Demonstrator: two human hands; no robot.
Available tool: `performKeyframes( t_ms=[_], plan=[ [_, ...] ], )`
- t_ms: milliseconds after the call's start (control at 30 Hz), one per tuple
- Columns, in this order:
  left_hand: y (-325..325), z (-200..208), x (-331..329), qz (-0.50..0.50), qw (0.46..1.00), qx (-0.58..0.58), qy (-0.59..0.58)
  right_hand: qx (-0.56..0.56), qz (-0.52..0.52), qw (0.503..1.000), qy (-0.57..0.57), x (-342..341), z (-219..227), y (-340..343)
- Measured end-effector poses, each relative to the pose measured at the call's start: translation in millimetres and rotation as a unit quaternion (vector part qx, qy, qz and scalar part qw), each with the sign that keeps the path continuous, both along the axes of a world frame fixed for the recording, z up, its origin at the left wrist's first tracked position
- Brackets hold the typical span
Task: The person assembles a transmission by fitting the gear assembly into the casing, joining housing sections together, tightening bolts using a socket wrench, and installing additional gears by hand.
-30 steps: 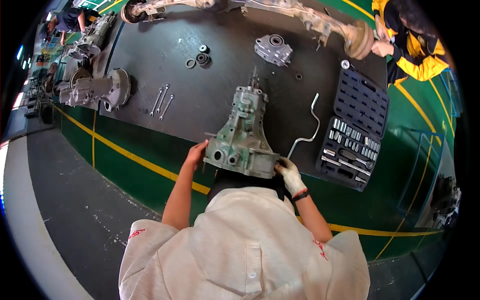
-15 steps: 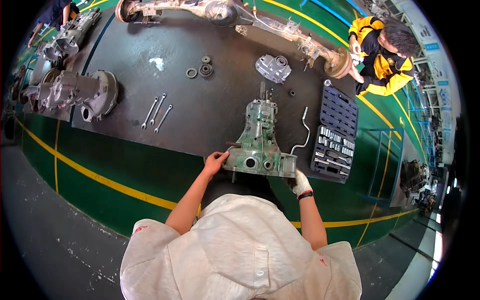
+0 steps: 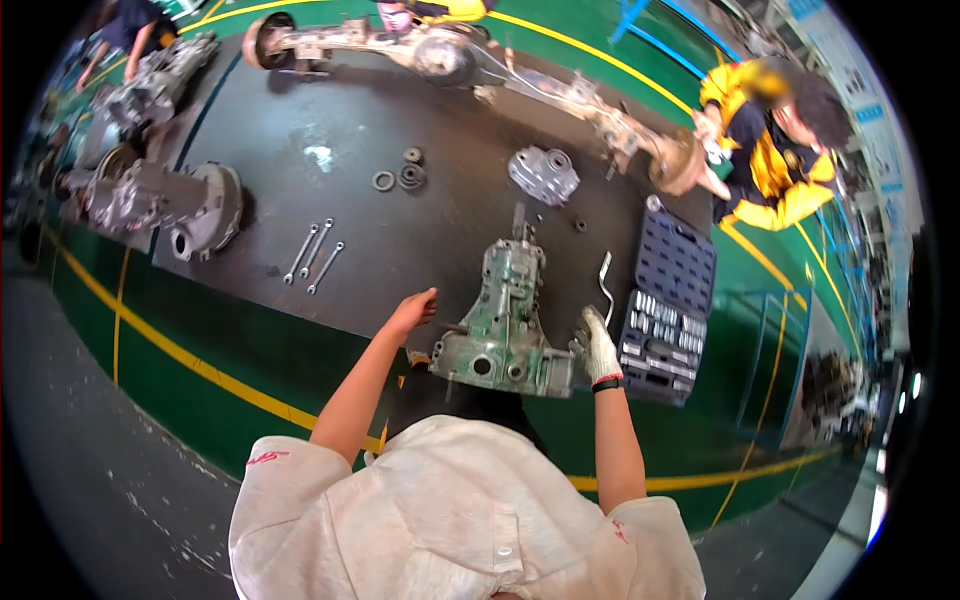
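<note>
A green-stained metal gearbox housing [image 3: 507,320] sits at the table's near edge in front of me, its narrow end with the shaft pointing away. Bare, my left hand [image 3: 412,311] hovers just left of the housing, holding nothing, fingers loosely stretched toward it. My right hand [image 3: 598,348] wears a whitish glove and is beside the housing's right end, thumb and fingers apart. Close to its fingers lies a bent steel speed handle [image 3: 606,279]; its lower end is partly hidden by the glove, and contact cannot be made out.
An open socket set case [image 3: 663,340] lies at right. Left are several wrenches [image 3: 320,256], gears [image 3: 411,176] and another gearbox [image 3: 165,195]. A grey metal cover [image 3: 544,175] lies beyond the housing. A rusty axle [image 3: 445,58] spans the far edge, where a person [image 3: 775,150] works.
Both hands have let go of the housing's near corners. My left hand has lifted away, and my right has moved up along its right side toward the speed handle. The view has shifted slightly.
</note>
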State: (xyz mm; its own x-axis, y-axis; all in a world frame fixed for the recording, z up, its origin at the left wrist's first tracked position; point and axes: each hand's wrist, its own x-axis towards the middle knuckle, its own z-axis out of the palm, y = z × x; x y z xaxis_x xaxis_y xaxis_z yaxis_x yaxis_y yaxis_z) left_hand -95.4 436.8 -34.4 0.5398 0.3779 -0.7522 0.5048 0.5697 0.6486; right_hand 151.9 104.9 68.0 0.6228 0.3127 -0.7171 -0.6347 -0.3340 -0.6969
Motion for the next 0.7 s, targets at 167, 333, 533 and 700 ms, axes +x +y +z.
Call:
performKeyframes(
  t_ms=[167, 333, 533, 700],
  plan=[
    [0, -16, 114, -0.111, 0.986, 0.109, 0.06, 0.002, 0.071, 0.993, 0.093, 43, -19, 84],
    [-42, -51, 169, -0.07, 0.997, 0.0, 0.032, 0.099, -0.023, 0.967, 0.235, 38, -63, 132],
    [-56, -64, 172, 0.062, 0.974, 0.018, 0.216, -0.011, -0.072, 0.971, 0.226, 32, -76, 147],
    [-44, -40, 168, 0.004, 0.991, -0.065, 0.119, -0.006, -0.045, 0.972, 0.233, 34, -69, 147]
  ],
)
